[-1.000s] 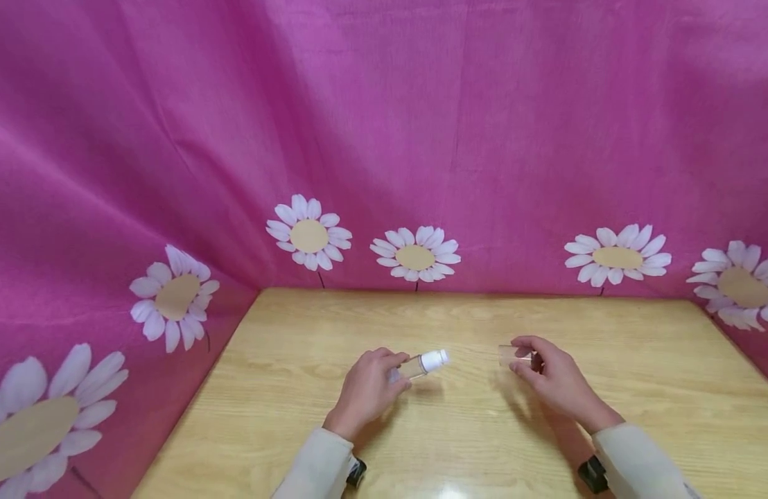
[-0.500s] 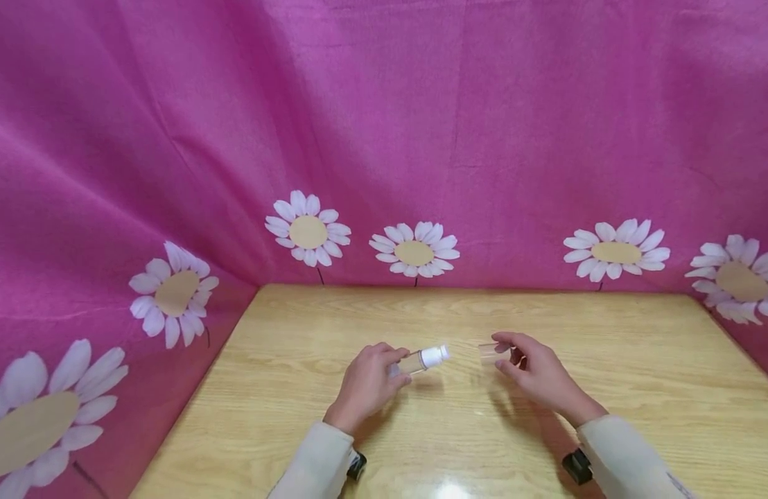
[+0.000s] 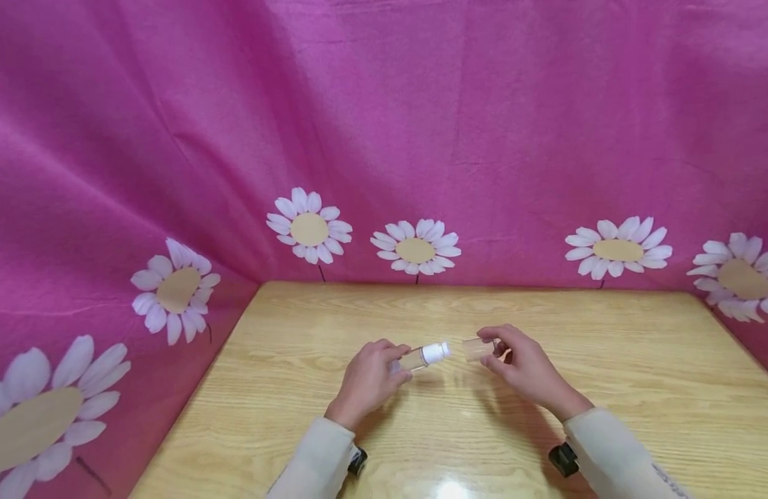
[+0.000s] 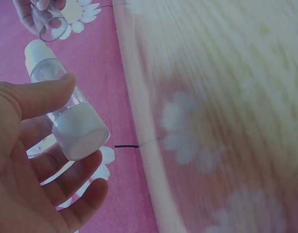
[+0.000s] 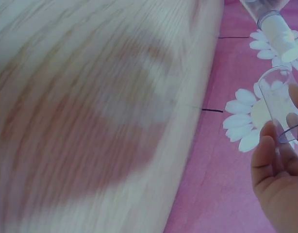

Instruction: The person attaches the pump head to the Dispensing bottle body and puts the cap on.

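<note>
My left hand (image 3: 369, 378) grips a small clear pump bottle (image 4: 81, 127) by its body, thumb on one side and fingers on the other. The bottle lies tilted sideways over the table, its white pump top (image 3: 435, 352) pointing right. In my right hand (image 3: 529, 364) a clear cylindrical cap (image 3: 477, 348) is pinched between thumb and fingers. The cap's open rim faces the pump top, and a short gap parts them in the head view. The right wrist view shows the see-through cap (image 5: 275, 102) just below the white top (image 5: 280, 41).
Both hands are above a light wood-grain table (image 3: 309, 319). A pink cloth (image 3: 484, 125) printed with white daisies hangs behind it and along the left side. Dark wrist devices show at the left cuff (image 3: 357, 461) and the right cuff (image 3: 563, 459).
My right hand has moved left with the cap, narrowing the gap to the pump top. The left hand and bottle have stayed nearly still.
</note>
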Tool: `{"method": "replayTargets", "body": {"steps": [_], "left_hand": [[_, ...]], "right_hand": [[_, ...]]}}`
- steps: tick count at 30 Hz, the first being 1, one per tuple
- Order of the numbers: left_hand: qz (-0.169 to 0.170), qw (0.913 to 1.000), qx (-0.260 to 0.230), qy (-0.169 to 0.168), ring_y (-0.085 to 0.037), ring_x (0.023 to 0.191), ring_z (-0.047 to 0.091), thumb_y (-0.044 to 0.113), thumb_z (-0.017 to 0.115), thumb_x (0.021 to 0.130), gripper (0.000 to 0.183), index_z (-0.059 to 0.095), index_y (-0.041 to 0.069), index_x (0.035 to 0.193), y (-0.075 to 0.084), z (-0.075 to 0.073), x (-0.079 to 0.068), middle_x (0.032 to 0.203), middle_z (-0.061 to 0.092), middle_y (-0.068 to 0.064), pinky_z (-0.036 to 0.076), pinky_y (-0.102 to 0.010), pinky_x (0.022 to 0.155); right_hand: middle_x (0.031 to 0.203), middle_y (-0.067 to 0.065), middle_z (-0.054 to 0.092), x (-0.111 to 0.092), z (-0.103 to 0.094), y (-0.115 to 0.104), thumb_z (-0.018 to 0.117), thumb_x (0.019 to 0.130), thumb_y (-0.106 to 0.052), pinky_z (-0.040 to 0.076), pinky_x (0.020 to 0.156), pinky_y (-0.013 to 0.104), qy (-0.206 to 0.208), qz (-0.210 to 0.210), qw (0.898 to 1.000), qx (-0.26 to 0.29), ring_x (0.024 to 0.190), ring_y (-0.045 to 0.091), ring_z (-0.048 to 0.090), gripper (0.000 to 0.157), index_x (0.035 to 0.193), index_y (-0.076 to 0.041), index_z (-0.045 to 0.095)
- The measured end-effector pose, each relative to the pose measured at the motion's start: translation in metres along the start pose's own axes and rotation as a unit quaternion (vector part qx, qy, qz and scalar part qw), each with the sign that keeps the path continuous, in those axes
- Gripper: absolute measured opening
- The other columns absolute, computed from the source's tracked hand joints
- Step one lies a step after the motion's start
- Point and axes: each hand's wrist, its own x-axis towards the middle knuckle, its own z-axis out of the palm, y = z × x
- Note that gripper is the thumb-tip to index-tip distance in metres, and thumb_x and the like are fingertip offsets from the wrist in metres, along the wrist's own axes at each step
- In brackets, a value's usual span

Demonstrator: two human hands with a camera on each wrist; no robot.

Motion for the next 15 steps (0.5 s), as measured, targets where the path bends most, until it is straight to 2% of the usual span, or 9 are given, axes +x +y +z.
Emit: {"method": "replayTargets", "body": {"steps": [4,8,15], "left_hand": [[0.0,1.0,0.004,0.001,-0.012,0.082,0.056,0.03,0.074,0.073,0.037,0.067,0.025,0.109,0.0,0.0,0.001,0.095,0.066,0.005,0.043,-0.022,0.064],[0.007,0.9999,0.009,-0.001,-0.013,0.083,0.056,0.03,0.074,0.074,0.036,0.067,0.027,0.11,-0.001,0.001,0.0,0.096,0.066,0.005,0.043,-0.023,0.064],[0.011,0.9998,0.013,-0.003,-0.013,0.082,0.056,0.031,0.073,0.075,0.037,0.066,0.027,0.111,-0.001,0.002,0.001,0.098,0.066,0.006,0.042,-0.022,0.062]], "right_hand": [[0.095,0.006,0.063,0.004,0.001,-0.003,0.07,0.075,-0.001,0.045,0.057,0.021,0.009,-0.021,1.0,-0.014,0.074,0.008,0.054,0.036,0.11,-0.007,0.06],[0.095,0.004,0.063,0.006,0.001,-0.006,0.07,0.076,-0.002,0.046,0.058,0.022,0.005,-0.023,0.999,-0.022,0.075,0.008,0.055,0.036,0.111,-0.006,0.06],[0.092,0.006,0.063,0.008,0.001,-0.012,0.071,0.074,-0.002,0.044,0.057,0.018,0.004,-0.036,0.999,-0.009,0.073,0.005,0.053,0.036,0.109,-0.006,0.06]]}}
